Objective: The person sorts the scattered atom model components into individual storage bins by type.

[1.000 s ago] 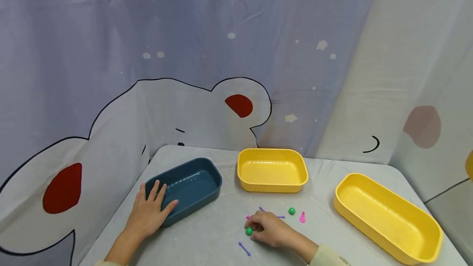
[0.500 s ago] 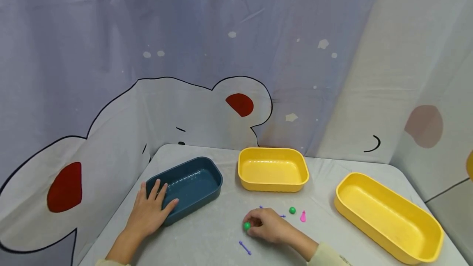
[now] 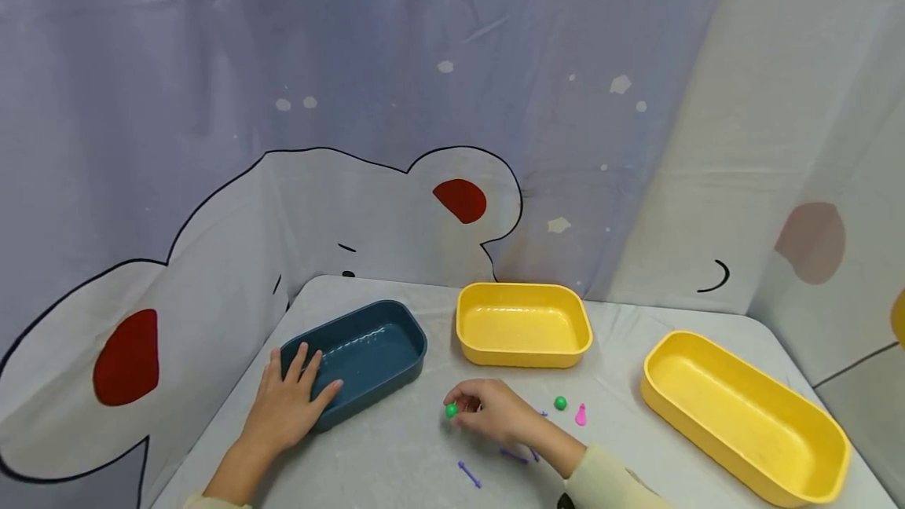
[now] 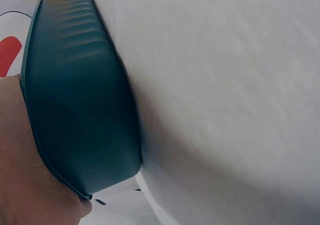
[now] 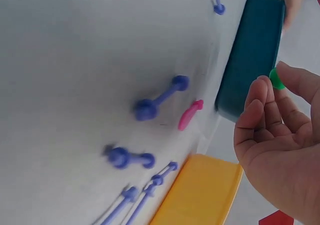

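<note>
My left hand (image 3: 283, 407) rests over the near left rim of a dark teal tray (image 3: 382, 348), fingers spread over the edge. In the left wrist view, the tray's outer wall (image 4: 80, 100) hides most of that hand. Between thumb and fingertips my right hand (image 3: 498, 412) pinches a small green ball (image 3: 451, 411), held above the table to the right of the tray. The same ball (image 5: 276, 79) shows at the fingertips in the right wrist view. Below lie purple sticks with knobbed ends (image 3: 470, 474) and a pink piece (image 5: 190, 115).
A second green ball (image 3: 561, 403) and a pink teardrop-shaped piece (image 3: 581, 415) lie right of my right hand. One yellow tray (image 3: 523, 358) stands at the back, another longer yellow tray (image 3: 735, 446) at the right. A printed cloth (image 3: 382, 210) hangs behind the table.
My right hand has taken hold of the green ball, lifted it and moved left and away from me. More purple sticks show beneath the wrist. The left hand has stayed in place.
</note>
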Motion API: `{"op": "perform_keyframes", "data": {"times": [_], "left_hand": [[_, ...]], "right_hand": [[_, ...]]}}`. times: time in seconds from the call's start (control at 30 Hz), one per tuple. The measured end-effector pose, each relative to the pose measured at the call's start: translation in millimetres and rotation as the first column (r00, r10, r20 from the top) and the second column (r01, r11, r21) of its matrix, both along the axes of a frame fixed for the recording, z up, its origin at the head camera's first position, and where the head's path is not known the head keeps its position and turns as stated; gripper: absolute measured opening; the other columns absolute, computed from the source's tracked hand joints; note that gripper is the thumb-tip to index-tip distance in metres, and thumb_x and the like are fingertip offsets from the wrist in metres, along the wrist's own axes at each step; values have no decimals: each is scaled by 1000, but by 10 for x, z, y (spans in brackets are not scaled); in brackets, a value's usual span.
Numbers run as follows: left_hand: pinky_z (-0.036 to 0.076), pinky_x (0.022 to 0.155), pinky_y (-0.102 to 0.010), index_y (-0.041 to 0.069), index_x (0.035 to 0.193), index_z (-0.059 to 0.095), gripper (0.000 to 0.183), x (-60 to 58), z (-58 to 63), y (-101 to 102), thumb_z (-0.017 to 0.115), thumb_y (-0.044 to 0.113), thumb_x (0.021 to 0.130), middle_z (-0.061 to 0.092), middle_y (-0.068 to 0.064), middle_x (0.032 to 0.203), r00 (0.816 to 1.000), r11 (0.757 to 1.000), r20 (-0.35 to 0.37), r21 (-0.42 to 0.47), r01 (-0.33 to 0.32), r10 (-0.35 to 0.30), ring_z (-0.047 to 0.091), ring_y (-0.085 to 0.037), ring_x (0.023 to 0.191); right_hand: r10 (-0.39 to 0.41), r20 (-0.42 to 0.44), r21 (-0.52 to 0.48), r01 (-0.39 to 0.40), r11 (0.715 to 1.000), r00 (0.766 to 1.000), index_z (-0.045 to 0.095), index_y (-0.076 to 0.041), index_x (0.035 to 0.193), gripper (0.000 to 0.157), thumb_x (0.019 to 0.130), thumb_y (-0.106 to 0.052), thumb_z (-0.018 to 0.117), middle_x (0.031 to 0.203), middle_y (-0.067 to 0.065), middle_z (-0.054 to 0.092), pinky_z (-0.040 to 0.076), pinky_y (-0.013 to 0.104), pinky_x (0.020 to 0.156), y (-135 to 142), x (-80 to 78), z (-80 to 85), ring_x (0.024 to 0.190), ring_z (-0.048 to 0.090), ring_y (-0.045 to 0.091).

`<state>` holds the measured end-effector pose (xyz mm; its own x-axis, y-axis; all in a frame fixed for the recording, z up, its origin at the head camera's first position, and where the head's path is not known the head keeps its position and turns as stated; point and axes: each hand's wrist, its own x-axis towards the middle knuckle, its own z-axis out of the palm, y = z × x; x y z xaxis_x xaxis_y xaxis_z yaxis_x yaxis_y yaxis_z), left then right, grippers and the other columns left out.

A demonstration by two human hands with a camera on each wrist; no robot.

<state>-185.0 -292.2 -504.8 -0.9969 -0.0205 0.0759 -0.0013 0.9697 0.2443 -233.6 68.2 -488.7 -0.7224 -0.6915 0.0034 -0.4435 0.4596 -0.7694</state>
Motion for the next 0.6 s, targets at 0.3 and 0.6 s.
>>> {"op": "perform_keyframes", "data": {"times": [0.3,0.6], "left_hand": [[6,115,-75,3,155,38,82,0,2,7,43,63,101,22,-28,163,1000,1000,-14,-5,4,-4,0,-63,146],[7,116,-74,3,155,39,81,1,-6,4,43,63,101,23,-28,163,1000,1000,-29,-14,0,0,1,-63,146]], "right_hand": [[-42,-20,-4,41,999,999,74,-14,105,15,90,-13,74,82,-10,62,49,20,70,-206,-140,65,76,54,4],[-101,27,-74,103,992,995,75,-14,106,13,93,-16,72,85,-7,63,49,20,70,-454,-278,140,79,55,9]]}}
